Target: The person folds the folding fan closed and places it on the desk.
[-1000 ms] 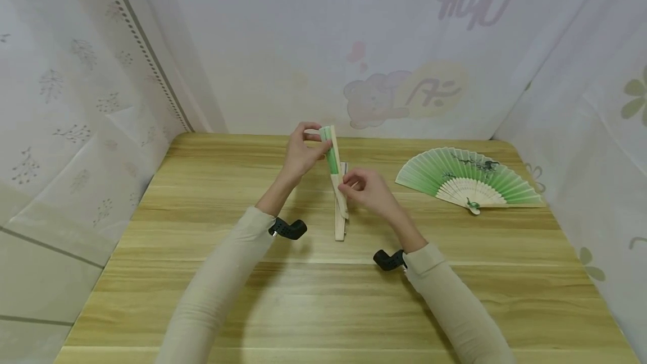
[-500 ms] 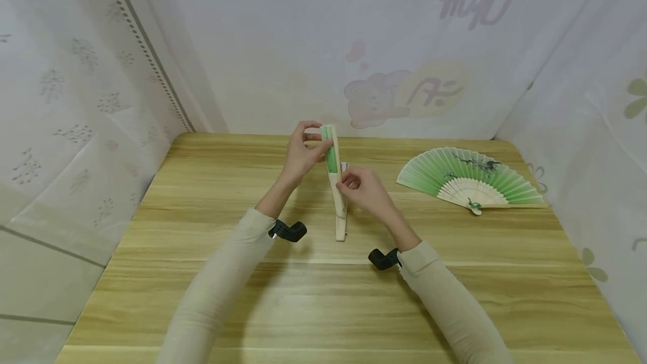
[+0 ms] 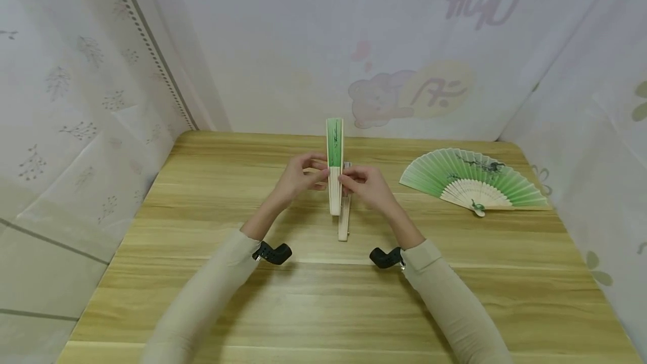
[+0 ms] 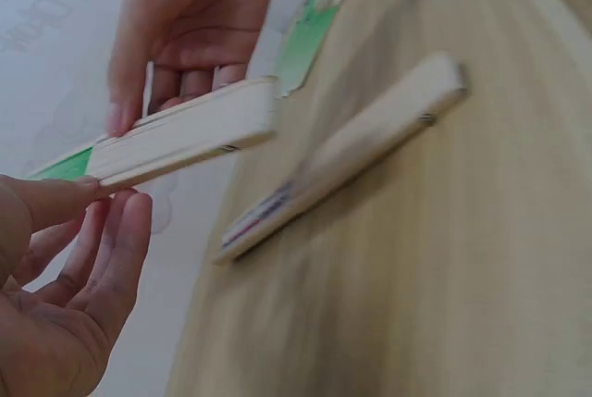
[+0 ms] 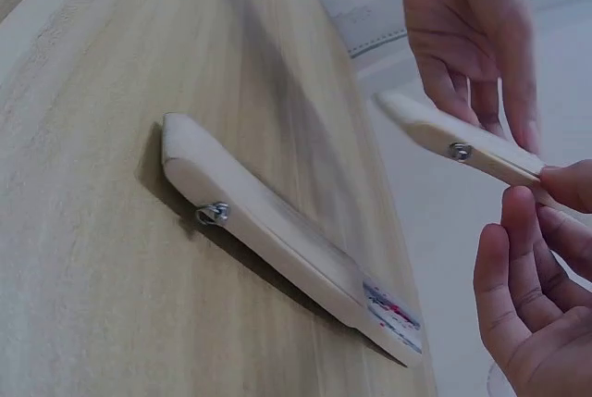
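Observation:
A folded fan with green cloth and pale ribs (image 3: 335, 190) is held upright above the table between both hands. My left hand (image 3: 298, 180) pinches it from the left, and my right hand (image 3: 368, 187) pinches its right side, both near where green meets ribs. In the left wrist view the ribs (image 4: 194, 133) lie between the left thumb and the other hand's fingers. Under it a second folded fan (image 3: 343, 223) lies on the table; its metal ring (image 5: 213, 214) and a patterned end (image 5: 392, 312) show in the right wrist view.
An open green fan (image 3: 470, 181) with a dark painted branch lies at the right of the wooden table (image 3: 323, 308). Patterned white cloth (image 3: 273, 60) hangs behind and on both sides.
My left hand has moved down from the fan's upper green part to its middle. The held fan has gone from tilted to nearly upright and shifted slightly up, away from the lower fan's end.

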The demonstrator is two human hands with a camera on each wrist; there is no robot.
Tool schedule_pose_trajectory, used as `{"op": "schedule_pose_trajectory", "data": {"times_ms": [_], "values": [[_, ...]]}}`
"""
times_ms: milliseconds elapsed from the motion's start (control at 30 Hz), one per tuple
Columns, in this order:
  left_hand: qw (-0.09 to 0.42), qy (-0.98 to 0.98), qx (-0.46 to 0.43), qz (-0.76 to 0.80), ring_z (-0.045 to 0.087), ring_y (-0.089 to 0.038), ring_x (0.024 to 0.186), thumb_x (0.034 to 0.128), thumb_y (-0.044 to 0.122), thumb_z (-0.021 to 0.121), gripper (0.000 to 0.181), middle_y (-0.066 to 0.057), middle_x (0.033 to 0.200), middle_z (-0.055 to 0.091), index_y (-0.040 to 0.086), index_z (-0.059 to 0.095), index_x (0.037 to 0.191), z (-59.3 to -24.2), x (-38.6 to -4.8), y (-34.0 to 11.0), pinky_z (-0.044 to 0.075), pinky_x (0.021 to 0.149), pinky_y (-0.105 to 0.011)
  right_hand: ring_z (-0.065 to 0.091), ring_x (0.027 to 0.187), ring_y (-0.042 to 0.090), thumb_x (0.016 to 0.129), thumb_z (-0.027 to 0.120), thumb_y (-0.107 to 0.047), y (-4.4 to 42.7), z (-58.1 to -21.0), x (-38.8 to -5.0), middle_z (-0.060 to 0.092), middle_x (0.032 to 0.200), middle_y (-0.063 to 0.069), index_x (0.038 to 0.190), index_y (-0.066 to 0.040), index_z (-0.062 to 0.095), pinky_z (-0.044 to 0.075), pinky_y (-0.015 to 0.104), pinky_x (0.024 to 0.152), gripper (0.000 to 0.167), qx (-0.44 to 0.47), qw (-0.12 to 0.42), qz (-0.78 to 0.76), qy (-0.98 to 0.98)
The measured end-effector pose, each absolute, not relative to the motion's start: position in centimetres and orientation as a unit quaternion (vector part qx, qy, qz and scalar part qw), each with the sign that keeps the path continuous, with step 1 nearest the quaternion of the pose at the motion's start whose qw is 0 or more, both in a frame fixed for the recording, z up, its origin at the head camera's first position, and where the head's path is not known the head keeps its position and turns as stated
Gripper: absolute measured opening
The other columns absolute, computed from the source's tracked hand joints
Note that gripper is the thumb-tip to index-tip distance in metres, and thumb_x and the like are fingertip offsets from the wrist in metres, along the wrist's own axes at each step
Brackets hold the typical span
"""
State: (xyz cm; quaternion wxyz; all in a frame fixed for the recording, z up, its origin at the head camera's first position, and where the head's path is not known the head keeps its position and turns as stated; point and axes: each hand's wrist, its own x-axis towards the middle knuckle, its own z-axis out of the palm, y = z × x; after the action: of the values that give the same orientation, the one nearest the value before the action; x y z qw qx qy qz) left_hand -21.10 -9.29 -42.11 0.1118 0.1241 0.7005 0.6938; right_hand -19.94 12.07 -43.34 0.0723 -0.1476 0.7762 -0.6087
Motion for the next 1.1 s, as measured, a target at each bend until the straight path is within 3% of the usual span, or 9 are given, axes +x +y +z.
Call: {"op": "schedule_pose_trajectory", "data": {"times_ms": [167,400,633,833,1100], "values": [[0.110,0.712,0.122,0.682,0.072,-0.036,0.084,0.0968,-0.005,0.066,0.030,-0.026,0.108,0.065,-0.008,0.060,0.126,-42.4,-19.8,-9.5,0.060,0.073,-0.049,0.068,0.080,0.034,0.101,0.065,-0.006,11.7,-43.6,-19.8,0.071,0.091,0.014,0.111,0.010,0.071,0.059,0.048,0.077,0.020,-0.153,0.075,-0.608,0.775],[0.094,0.732,0.104,0.667,0.072,-0.036,0.083,0.0969,-0.005,0.066,0.031,-0.026,0.107,0.066,-0.009,0.060,0.127,-42.6,-18.9,-9.5,0.057,0.076,-0.058,0.067,0.082,0.041,0.102,0.063,-0.007,11.2,-43.8,-19.3,0.070,0.090,0.019,0.110,0.010,0.070,0.057,0.055,0.077,0.020,-0.161,0.095,-0.595,0.782],[0.093,0.743,0.078,0.659,0.069,-0.048,0.090,0.0978,-0.001,0.066,0.031,-0.026,0.108,0.065,-0.010,0.058,0.127,-43.0,-18.6,-9.9,0.058,0.076,-0.057,0.068,0.085,0.045,0.099,0.065,-0.001,10.8,-44.4,-19.1,0.071,0.091,0.015,0.121,0.011,0.065,0.058,0.052,0.078,0.025,-0.180,0.134,-0.587,0.778],[0.089,0.749,0.078,0.652,0.071,-0.042,0.086,0.0976,-0.002,0.066,0.031,-0.025,0.107,0.065,-0.009,0.059,0.127,-43.5,-18.3,-10.5,0.059,0.074,-0.056,0.070,0.081,0.039,0.099,0.065,-0.001,10.1,-44.8,-18.9,0.071,0.090,0.014,0.125,0.010,0.062,0.060,0.046,0.074,0.029,-0.183,0.137,-0.579,0.783],[0.112,0.756,0.087,0.639,0.072,-0.039,0.084,0.0957,-0.005,0.067,0.037,-0.025,0.108,0.066,-0.008,0.057,0.131,-44.3,-17.7,-11.5,0.060,0.070,-0.052,0.068,0.085,0.047,0.098,0.065,0.004,9.4,-45.2,-18.5,0.071,0.093,0.022,0.131,0.016,0.056,0.059,0.051,0.077,0.036,-0.176,0.134,-0.610,0.761]]}}
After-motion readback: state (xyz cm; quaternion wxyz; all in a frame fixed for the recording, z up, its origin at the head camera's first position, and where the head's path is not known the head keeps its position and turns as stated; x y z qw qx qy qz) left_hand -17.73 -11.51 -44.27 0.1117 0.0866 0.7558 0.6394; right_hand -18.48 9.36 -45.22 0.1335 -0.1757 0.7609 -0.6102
